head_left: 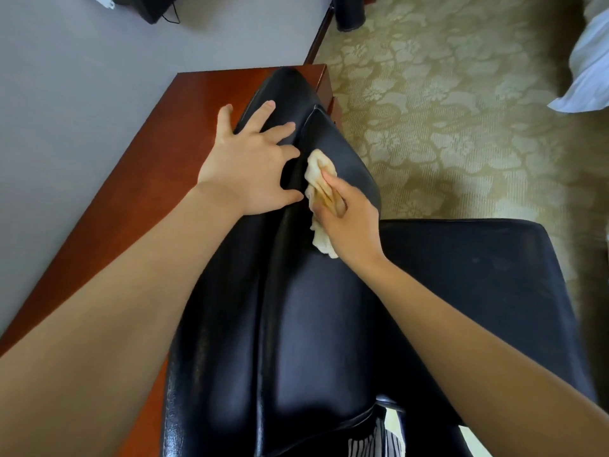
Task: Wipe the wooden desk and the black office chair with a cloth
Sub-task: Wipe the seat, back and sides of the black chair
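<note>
The black office chair (306,324) fills the middle of the view, its shiny leather backrest seen from above and its seat (478,275) stretching to the right. My left hand (250,166) lies flat on the upper backrest with fingers spread, holding nothing. Just to its right, my right hand (349,222) presses a crumpled cream cloth (321,183) against the backrest's front face. The wooden desk (141,192), reddish brown, runs along the wall directly behind the chair on the left.
A grey wall (82,77) borders the desk on the left. Patterned beige carpet (461,110) covers the floor to the right. A black bin (351,11) stands at the top, and white bedding (590,67) shows at the right edge.
</note>
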{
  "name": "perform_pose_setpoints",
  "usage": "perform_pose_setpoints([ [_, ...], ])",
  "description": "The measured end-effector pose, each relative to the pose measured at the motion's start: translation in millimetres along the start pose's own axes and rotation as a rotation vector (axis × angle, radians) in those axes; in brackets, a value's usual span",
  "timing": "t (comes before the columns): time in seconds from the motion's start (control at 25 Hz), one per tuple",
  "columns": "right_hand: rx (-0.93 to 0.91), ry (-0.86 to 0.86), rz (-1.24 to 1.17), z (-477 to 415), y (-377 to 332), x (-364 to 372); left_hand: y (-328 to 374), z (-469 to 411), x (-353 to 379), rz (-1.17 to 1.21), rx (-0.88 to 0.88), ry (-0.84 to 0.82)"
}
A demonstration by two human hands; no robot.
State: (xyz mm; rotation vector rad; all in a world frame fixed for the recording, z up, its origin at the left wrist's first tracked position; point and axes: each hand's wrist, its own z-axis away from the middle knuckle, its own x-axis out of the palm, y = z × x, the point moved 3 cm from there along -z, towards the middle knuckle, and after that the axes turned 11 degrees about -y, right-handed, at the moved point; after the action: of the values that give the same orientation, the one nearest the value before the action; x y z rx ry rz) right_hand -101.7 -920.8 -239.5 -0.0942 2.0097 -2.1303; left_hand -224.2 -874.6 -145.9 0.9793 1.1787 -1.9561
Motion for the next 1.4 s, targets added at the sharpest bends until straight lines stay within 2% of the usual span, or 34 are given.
perform_pose_setpoints([
  [0.24, 0.088, -0.091, 0.001, 18, 59, -9, 18, -8, -4, -0.136, -0.071, -0.011],
  [0.44, 0.063, -0.104, -0.073, 34, 100, -6, 60, -55, 11, -0.238, -0.072, -0.215],
  [0.52, 0.083, -0.088, -0.056, 36, 119, -11, 57, -77, 14, -0.276, -0.095, -0.241],
  [0.76, 0.383, -0.018, -0.197, 22, 180, -32, 59, -112, 19, -0.307, -0.078, -0.286],
  [1.0, 0.504, 0.054, -0.108, -36, 193, -43, 58, -116, 23, -0.314, 0.016, -0.328],
  [1.2, 0.355, 0.093, -0.013, -94, 155, -52, 56, -119, 21, -0.227, 0.034, -0.306],
  [1.4, -0.155, -0.001, 0.197, -150, 76, -38, 55, -116, 18, -0.096, 0.018, -0.252],
])
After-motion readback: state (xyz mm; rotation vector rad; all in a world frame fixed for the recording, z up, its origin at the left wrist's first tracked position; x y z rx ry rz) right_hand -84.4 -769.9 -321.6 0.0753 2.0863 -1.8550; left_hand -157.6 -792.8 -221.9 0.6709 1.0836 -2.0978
